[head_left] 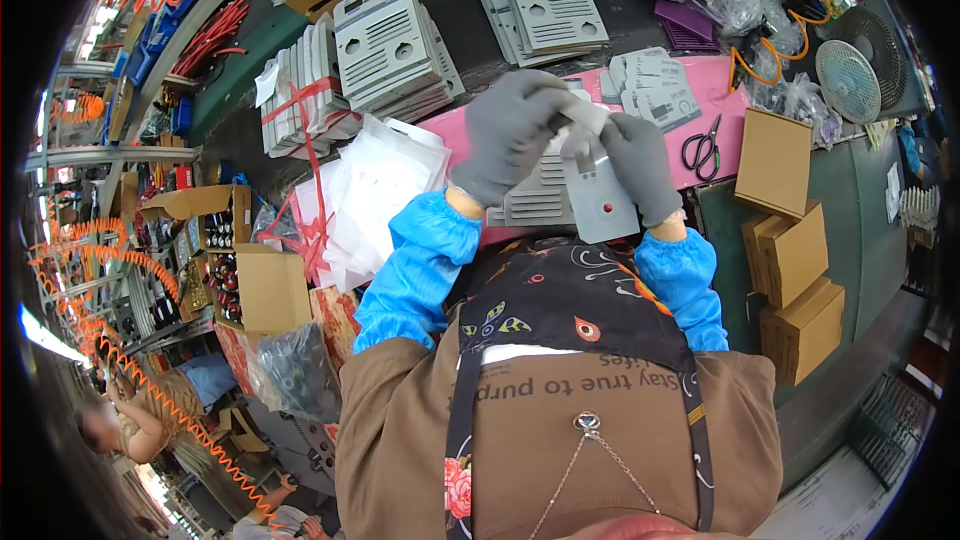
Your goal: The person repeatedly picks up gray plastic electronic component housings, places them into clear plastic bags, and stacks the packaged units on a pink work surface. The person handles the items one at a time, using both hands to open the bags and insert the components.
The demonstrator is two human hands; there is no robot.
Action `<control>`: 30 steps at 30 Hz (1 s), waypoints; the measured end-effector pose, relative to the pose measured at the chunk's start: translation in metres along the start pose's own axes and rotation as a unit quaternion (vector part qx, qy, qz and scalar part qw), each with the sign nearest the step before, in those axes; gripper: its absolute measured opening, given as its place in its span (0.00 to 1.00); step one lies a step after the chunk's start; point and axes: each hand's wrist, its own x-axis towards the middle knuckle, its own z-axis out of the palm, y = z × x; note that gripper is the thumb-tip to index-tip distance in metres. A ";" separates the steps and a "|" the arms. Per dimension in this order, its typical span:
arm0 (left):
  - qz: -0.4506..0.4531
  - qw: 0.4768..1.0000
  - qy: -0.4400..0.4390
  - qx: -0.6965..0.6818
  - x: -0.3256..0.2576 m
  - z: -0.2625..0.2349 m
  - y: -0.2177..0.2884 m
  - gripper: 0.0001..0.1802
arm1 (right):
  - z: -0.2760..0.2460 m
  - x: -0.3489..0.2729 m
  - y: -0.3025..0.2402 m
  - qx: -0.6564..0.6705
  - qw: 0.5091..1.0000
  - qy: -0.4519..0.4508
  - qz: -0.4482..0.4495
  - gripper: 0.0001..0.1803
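My left hand [508, 135], in a grey glove, is closed with its fingertips at a small whitish flap [586, 114]. My right hand [642, 165], gloved the same, grips the edge of a thin grey overlay sheet [602, 202] with a red dot, at its upper right. The flap is at the top of this sheet; whether it is a peeled backing or part of the sheet I cannot tell. Beneath lies a grey slotted panel [538, 190], partly covered by the sheet and my left hand. Both rest over a pink mat [720, 90].
Stacks of grey slotted panels [388, 35] stand at the far side. White sheets [385, 190] lie left, smaller grey plates [655, 90] far right. Black-handled scissors [702, 148] lie right of my hand. Cardboard boxes [775, 162] and a fan [848, 78] are further right.
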 end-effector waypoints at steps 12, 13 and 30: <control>-0.681 0.711 -0.142 0.101 -0.213 -0.187 -0.200 0.24 | -0.031 -0.034 0.063 0.057 0.987 0.137 0.060 0.18; -0.697 0.675 -0.196 0.143 -0.215 -0.193 -0.206 0.29 | -0.032 -0.032 0.058 0.040 0.988 0.136 0.059 0.18; -0.442 0.847 -0.092 -0.281 -0.043 -0.027 0.027 0.20 | 0.001 -0.030 -0.027 -0.238 0.785 0.226 -0.525 0.12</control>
